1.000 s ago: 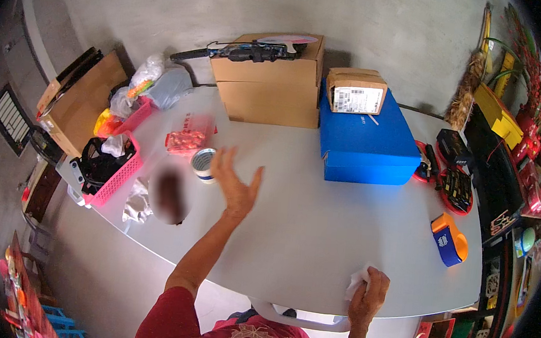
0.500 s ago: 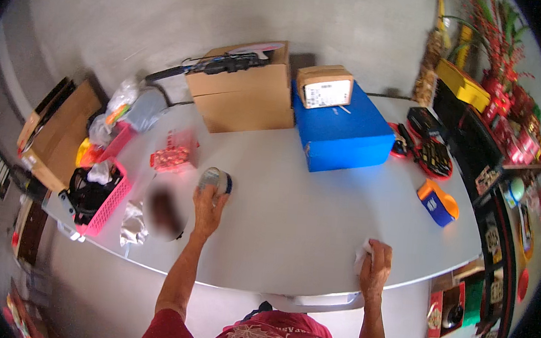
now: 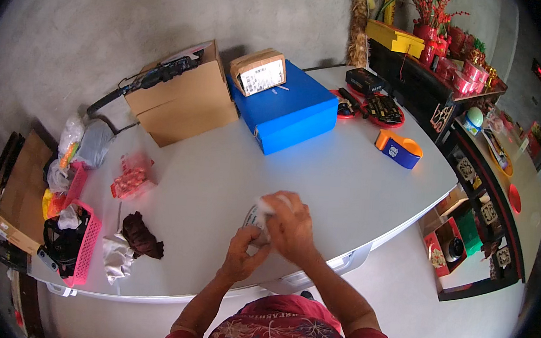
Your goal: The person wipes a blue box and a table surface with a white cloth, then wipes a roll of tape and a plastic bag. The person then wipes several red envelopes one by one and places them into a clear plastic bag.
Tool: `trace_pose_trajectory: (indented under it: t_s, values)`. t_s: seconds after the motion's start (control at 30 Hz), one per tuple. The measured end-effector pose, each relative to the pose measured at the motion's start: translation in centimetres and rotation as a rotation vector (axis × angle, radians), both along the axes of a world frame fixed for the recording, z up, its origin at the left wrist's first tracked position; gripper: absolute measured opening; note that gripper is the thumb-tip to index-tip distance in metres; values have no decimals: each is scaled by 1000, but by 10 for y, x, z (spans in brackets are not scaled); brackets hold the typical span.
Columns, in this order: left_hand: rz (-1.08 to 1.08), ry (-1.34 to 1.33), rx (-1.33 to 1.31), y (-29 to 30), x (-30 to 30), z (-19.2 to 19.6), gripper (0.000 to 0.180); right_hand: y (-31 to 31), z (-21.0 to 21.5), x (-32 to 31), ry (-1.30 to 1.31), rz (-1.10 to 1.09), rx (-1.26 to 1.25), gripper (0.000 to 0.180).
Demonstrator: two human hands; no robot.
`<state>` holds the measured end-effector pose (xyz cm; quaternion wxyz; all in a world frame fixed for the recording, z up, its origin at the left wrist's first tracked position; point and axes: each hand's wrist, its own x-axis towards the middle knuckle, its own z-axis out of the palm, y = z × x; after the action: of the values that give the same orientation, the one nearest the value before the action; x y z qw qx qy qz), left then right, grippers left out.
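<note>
My left hand is closed around a small round tin with dark print on its pale side, near the front of the table. My right hand lies over the tin's upper side, its fingers bent on a crumpled white tissue. The tissue appears pressed against the tin, though the right fingers hide much of both. To the left lie a dark brown cloth and a shiny white cloth.
The grey table bears a blue box with a small parcel, a large carton, a red-patterned plastic bag, a pink basket at left, and an orange-and-blue strap at right. A dark shelf stands beyond.
My left hand has brought the tin from the table's left part toward the middle. My right hand has moved left with the tissue and now meets the tin. The view has turned.
</note>
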<state>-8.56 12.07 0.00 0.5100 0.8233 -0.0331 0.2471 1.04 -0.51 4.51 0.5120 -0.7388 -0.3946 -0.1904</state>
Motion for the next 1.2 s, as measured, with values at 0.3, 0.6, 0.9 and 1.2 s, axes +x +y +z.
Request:
trace_pose_trajectory:
  t_s: [0.3,0.6,0.9,1.2]
  values:
    - [-231,-67,-307,19,-15,-2,37,5,-5,31,1147,657,171,27]
    - [-395,-29,-1673,32,2,-4,34,26,-22,-21,1148,526,723,30]
    - [-267,-26,-1541,30,13,8,28,29,-49,-67,277,-87,204,42]
    - [-74,-102,-1202,14,-1,20,20,-1,1,-41,-127,-197,-68,43]
